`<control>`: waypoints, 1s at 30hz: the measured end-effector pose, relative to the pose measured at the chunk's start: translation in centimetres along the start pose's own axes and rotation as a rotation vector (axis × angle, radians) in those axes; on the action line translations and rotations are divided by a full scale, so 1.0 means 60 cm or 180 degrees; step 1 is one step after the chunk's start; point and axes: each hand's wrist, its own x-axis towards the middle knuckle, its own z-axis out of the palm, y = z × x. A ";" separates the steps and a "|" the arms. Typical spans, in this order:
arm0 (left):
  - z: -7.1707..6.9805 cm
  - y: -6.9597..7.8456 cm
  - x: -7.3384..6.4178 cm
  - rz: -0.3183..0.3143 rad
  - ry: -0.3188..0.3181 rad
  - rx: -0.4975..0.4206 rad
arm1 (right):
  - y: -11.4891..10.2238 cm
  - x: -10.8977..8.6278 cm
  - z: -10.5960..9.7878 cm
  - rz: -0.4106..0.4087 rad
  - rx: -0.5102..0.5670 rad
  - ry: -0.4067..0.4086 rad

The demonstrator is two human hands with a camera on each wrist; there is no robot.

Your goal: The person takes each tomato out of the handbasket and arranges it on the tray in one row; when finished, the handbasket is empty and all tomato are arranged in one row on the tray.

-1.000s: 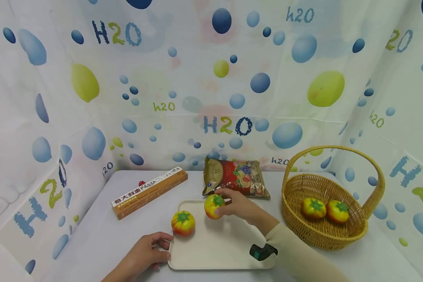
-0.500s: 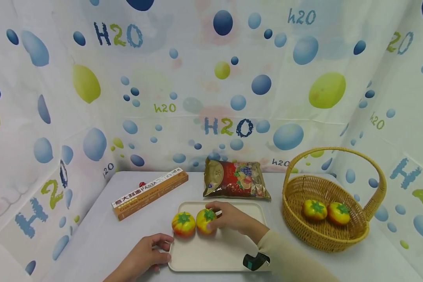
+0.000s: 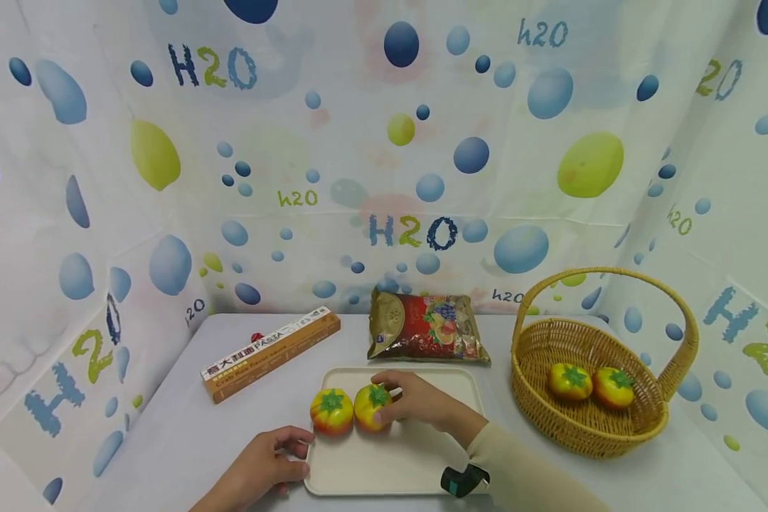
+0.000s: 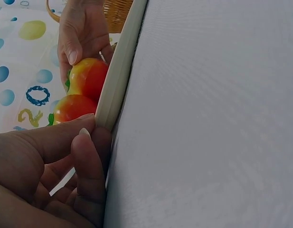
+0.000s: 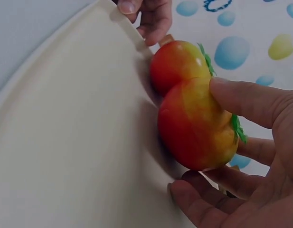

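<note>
Two yellow-and-red toy tomatoes with green leafy tops stand side by side at the left of the cream tray (image 3: 422, 462). My right hand (image 3: 425, 405) holds the right tomato (image 3: 368, 416), thumb on one side and fingers on the other. In the right wrist view that tomato (image 5: 193, 128) touches the left tomato (image 5: 174, 69), its red side towards the tray. My left hand (image 3: 265, 459) is at the tray's left edge, beside the left tomato (image 3: 331, 418). The left wrist view shows its thumb and fingers (image 4: 87, 161) pinching the tray's rim (image 4: 118, 71).
At the right stands a wicker basket (image 3: 614, 441) with a tall handle, holding two more toy tomatoes (image 3: 569, 382). Behind the tray lies a red-and-gold snack bag (image 3: 429, 327). A long pasta box (image 3: 272, 354) lies at the back left, with a small red thing (image 3: 257, 337) behind it.
My right hand has brought its tomato left and lower, from above the tray to beside the other tomato. The left hand has stayed at the tray's edge.
</note>
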 end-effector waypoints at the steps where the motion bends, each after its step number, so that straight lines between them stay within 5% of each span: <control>1: 0.000 -0.001 0.000 0.0016 -0.0009 -0.0003 | 0.000 -0.001 0.000 -0.0007 -0.0004 -0.0007; 20: -0.002 0.001 -0.003 0.0071 -0.0027 -0.0006 | 0.004 -0.006 -0.016 0.0003 0.0098 0.0037; 30: -0.001 -0.004 -0.002 0.0114 -0.0067 0.0006 | -0.006 -0.054 -0.063 -0.0100 0.0055 0.0244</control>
